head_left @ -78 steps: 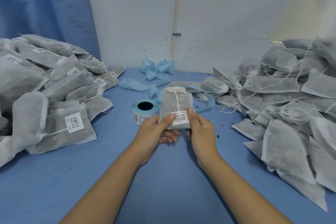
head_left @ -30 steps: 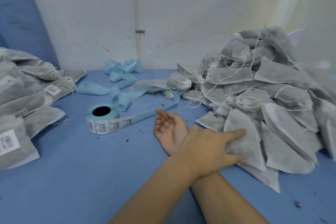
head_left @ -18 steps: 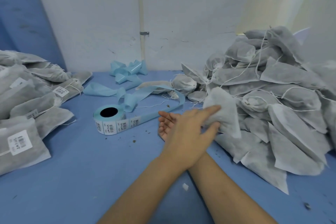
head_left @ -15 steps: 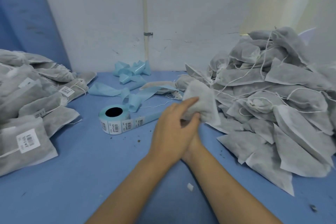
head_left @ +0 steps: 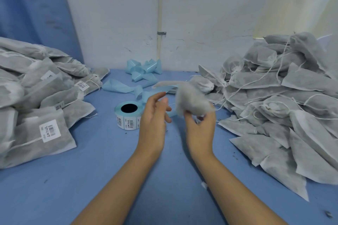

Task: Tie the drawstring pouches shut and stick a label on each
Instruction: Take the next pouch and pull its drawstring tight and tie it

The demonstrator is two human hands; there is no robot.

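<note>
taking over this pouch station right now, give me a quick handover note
Left hand: open, holds nothing, beside the pouch.
Right hand: grips a pouch lifted above the table. The pouch is motion-blurred: no label shows, and I cannot tell whether it is tied.
Label roll: on the table, left of the hands.
Done: labelled pile at the left.
Left: tie and label the held pouch, then work through the unlabelled pile at the right.
</note>
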